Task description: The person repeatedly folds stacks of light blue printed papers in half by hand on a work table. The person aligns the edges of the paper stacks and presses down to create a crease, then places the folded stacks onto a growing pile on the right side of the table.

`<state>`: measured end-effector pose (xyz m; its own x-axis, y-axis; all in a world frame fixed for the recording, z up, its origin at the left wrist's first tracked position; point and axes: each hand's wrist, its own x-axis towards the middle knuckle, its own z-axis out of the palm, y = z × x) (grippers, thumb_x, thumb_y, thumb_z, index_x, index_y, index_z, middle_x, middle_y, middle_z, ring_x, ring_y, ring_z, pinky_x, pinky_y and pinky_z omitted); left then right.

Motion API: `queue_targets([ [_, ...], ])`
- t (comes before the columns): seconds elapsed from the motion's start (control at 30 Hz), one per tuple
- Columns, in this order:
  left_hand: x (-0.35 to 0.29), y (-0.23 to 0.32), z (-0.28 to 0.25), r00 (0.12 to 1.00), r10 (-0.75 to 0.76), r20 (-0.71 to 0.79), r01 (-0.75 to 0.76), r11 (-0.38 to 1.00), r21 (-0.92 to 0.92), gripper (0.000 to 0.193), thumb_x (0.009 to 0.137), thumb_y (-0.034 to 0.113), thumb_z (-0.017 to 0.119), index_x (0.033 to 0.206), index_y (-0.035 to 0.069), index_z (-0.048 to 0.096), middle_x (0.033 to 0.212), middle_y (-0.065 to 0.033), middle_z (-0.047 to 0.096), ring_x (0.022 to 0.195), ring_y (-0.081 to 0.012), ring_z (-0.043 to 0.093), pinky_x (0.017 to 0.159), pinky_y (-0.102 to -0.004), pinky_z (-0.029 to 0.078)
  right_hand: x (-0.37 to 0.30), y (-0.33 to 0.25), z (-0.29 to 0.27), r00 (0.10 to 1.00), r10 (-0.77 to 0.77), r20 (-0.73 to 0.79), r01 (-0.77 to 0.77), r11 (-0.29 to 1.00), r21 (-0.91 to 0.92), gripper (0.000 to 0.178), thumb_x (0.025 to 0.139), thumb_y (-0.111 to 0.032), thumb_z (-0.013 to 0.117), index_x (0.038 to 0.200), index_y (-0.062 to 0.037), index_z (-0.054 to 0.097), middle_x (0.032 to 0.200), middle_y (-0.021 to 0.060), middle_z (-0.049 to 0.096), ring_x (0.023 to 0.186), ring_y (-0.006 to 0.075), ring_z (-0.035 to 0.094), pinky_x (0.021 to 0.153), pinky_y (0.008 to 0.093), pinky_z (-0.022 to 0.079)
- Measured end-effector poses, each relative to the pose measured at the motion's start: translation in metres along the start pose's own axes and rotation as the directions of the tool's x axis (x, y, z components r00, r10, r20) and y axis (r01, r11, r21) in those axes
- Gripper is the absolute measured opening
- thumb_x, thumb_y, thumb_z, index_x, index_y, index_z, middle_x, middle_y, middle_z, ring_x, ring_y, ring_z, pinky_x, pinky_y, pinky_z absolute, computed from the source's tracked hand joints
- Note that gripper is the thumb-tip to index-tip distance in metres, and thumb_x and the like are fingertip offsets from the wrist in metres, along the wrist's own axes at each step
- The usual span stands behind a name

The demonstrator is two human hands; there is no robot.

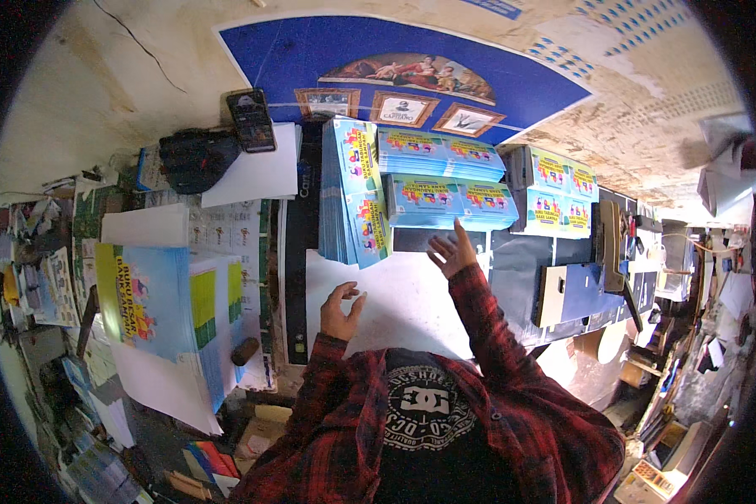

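My left hand [342, 311] hovers over the left part of a white sheet [399, 294] on the worktable, fingers slightly bent, thumb apart, holding nothing. Farther forward and to the right, my right hand [454, 251] is spread and empty, its fingertips close to the front edge of a stack of blue-and-yellow booklets [455, 202]; I cannot tell whether they touch. Behind that lies another booklet stack [439, 154]. A taller, fanned stack of booklets [354, 197] stands to the left, and a further stack [560, 191] lies to the right.
At left, large blue-and-yellow printed covers [147, 294] lie on white paper. A phone [251, 122] and a black bundle [195, 160] rest near the wall. To the right are a dark blue board [581, 294] and a brown long-armed tool [611, 248]. A blue poster [269, 59] hangs behind.
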<state>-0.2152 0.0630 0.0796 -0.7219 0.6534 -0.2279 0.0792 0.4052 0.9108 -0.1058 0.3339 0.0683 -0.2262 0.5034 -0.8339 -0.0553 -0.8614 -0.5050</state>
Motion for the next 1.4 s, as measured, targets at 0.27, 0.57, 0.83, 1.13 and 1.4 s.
queue_targets([
  [0.27, 0.022, 0.007, 0.004, 0.998, 0.063, 0.005, -0.063, 0.997, -0.048, 0.032, 0.083, 0.016, 0.068, 0.109, 0.001, 0.059, 0.094, -0.0134, 0.066, 0.088, -0.0245, 0.063, 0.080, -0.0351, 0.049, 0.036, -0.037, 0.045, 0.983, 0.077, 0.164, -0.109, 0.975, 0.193, 0.063, 0.081, -0.047, 0.065, 0.124, -0.0051, 0.048, 0.115, 0.0156, 0.053, 0.091, 0.0244, 0.048, 0.078, 0.0321, 0.041],
  [0.57, -0.001, 0.002, -0.003, 1.000, -0.016, 0.015, 0.016, 1.000, 0.013, 0.033, 0.085, 0.018, 0.065, 0.115, 0.004, 0.058, 0.099, -0.0099, 0.066, 0.092, -0.0208, 0.062, 0.085, -0.0363, 0.048, 0.044, -0.025, 0.004, 0.995, -0.025, 0.092, 0.003, 0.973, 0.230, 0.097, 0.068, -0.053, 0.077, 0.131, 0.0010, 0.029, 0.118, 0.0175, 0.046, 0.104, 0.0285, 0.049, 0.079, 0.0349, 0.042],
  [0.83, -0.044, 0.022, -0.002, 0.997, 0.047, -0.058, -0.044, 0.998, 0.046, 0.034, 0.085, 0.017, 0.066, 0.114, 0.002, 0.057, 0.098, -0.0108, 0.066, 0.091, -0.0214, 0.061, 0.082, -0.0346, 0.048, 0.058, -0.059, 0.028, 0.974, -0.149, 0.168, 0.124, 0.981, 0.152, 0.098, 0.056, -0.071, 0.075, 0.129, -0.0116, 0.047, 0.129, 0.0134, 0.049, 0.113, 0.0288, 0.045, 0.093, 0.0394, 0.038],
  [1.13, -0.134, 0.016, -0.012, 0.970, 0.014, -0.244, 0.031, 0.983, 0.180, 0.037, 0.088, 0.022, 0.064, 0.119, 0.004, 0.056, 0.103, -0.0116, 0.065, 0.095, -0.0243, 0.061, 0.085, -0.0382, 0.047, 0.033, -0.043, 0.029, 0.967, -0.156, 0.203, 0.117, 0.974, 0.192, 0.113, 0.048, -0.088, 0.061, 0.132, -0.0147, 0.046, 0.134, 0.0143, 0.044, 0.119, 0.0331, 0.041, 0.096, 0.0558, 0.032],
  [1.4, -0.191, 0.003, -0.004, 0.957, -0.005, -0.290, 0.042, 0.992, 0.121, 0.041, 0.087, 0.022, 0.064, 0.122, 0.003, 0.054, 0.110, -0.0139, 0.063, 0.101, -0.0235, 0.061, 0.089, -0.0379, 0.046, 0.201, -0.024, -0.020, 0.930, -0.272, 0.246, 0.146, 0.890, 0.432, 0.038, 0.089, -0.036, 0.050, 0.116, -0.0092, 0.054, 0.110, 0.0133, 0.060, 0.095, 0.0326, 0.058, 0.080, 0.0513, 0.049],
])
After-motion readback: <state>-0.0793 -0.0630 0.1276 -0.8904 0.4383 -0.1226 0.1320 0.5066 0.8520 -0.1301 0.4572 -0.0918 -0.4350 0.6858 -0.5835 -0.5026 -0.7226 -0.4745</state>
